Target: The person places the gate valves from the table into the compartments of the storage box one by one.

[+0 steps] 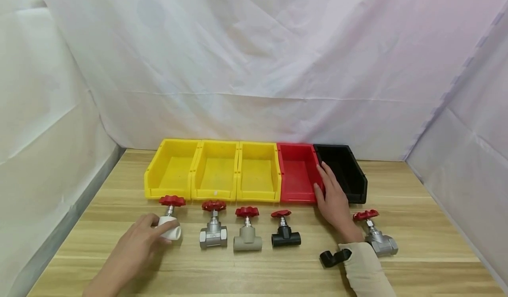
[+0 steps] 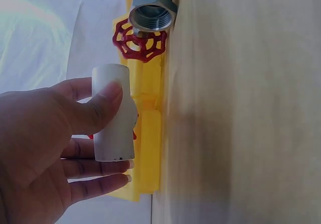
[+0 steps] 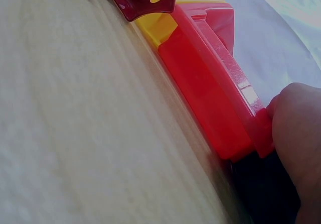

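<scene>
My left hand [image 1: 140, 239] grips a white valve [image 1: 171, 229] with a red handwheel by its body, at the left of the table. In the left wrist view the thumb presses along the white valve body [image 2: 114, 128] and two fingers stretch out below it. My right hand [image 1: 333, 204] rests at the front of the red bin [image 1: 300, 197] and the black bin [image 1: 359, 197], fingers extended over the walls where they meet. Only part of that hand [image 3: 296, 138] shows in the right wrist view, at the red bin's corner. Its fingertips are hidden there.
Three yellow bins [image 1: 216, 195] continue the row leftward. Before them stand a silver valve [image 1: 213, 235], a beige valve [image 1: 248, 239] and a black valve [image 1: 285, 237]. Another silver valve [image 1: 382, 243] lies beside my right forearm. White cloth [image 1: 258, 67] surrounds the table.
</scene>
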Action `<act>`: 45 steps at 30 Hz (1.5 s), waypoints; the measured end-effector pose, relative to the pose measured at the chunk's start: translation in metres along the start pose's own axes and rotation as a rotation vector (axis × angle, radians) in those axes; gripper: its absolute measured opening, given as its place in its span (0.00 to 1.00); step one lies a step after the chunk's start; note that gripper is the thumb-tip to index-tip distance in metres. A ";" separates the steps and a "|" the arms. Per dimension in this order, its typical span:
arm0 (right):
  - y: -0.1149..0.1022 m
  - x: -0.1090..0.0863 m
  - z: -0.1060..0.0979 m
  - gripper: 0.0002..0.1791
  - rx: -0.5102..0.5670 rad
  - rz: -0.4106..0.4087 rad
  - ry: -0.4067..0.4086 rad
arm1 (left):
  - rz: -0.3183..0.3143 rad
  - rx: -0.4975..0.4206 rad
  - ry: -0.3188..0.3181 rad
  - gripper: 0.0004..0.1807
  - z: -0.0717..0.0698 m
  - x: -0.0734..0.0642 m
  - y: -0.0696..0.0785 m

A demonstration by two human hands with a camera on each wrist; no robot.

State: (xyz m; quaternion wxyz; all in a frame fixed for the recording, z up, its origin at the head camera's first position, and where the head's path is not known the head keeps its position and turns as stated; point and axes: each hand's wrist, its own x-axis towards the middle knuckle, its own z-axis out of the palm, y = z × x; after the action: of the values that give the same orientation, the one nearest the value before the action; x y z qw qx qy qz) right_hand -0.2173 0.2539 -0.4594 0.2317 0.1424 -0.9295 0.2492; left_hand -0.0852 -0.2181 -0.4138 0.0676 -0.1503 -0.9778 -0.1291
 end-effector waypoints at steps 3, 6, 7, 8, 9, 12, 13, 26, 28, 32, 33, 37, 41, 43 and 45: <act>0.002 0.000 0.000 0.34 0.001 0.000 0.001 | 0.030 0.006 0.035 0.28 -0.002 0.004 -0.001; 0.002 0.000 0.000 0.35 0.001 0.004 -0.004 | 0.056 0.019 0.065 0.28 -0.003 0.007 -0.003; 0.002 0.000 0.000 0.35 0.000 0.006 -0.007 | 0.059 0.023 0.074 0.28 -0.003 0.008 -0.004; 0.002 -0.001 0.000 0.35 0.002 0.004 -0.007 | 0.060 0.024 0.079 0.29 -0.003 0.010 -0.004; 0.002 -0.001 0.001 0.35 0.004 0.001 -0.006 | 0.058 0.027 0.084 0.30 -0.003 0.011 -0.005; 0.002 -0.001 0.001 0.34 0.009 -0.009 0.002 | 0.064 0.035 0.107 0.31 -0.004 0.015 -0.007; 0.002 -0.001 0.001 0.34 0.010 -0.011 0.004 | 0.065 0.037 0.112 0.32 -0.004 0.016 -0.007; 0.001 -0.001 0.003 0.34 0.017 -0.010 0.017 | 0.092 0.055 0.147 0.31 -0.006 0.027 -0.014; 0.002 -0.001 0.003 0.34 0.017 -0.012 0.020 | 0.100 0.062 0.151 0.31 -0.007 0.030 -0.016; 0.003 -0.001 0.004 0.33 0.017 -0.013 0.022 | 0.102 0.080 0.140 0.30 -0.010 0.037 -0.018; 0.003 -0.001 0.004 0.33 0.016 -0.015 0.024 | 0.105 0.082 0.143 0.30 -0.010 0.039 -0.019; 0.003 -0.002 0.005 0.33 0.011 -0.011 0.031 | 0.112 0.091 0.154 0.29 -0.012 0.046 -0.020; 0.003 -0.002 0.005 0.34 0.005 -0.002 0.029 | 0.112 0.105 0.164 0.28 -0.012 0.050 -0.022; 0.003 -0.002 0.005 0.34 0.002 -0.005 0.030 | 0.108 0.105 0.169 0.28 -0.011 0.052 -0.024; 0.002 -0.001 0.005 0.33 0.001 -0.011 0.034 | 0.105 0.102 0.173 0.28 -0.011 0.055 -0.027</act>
State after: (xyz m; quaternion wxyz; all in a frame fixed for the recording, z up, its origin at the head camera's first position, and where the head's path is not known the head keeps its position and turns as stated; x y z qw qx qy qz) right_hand -0.2188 0.2535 -0.4645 0.2490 0.1433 -0.9244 0.2509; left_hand -0.1447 -0.2302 -0.4000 0.1662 -0.1861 -0.9644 -0.0880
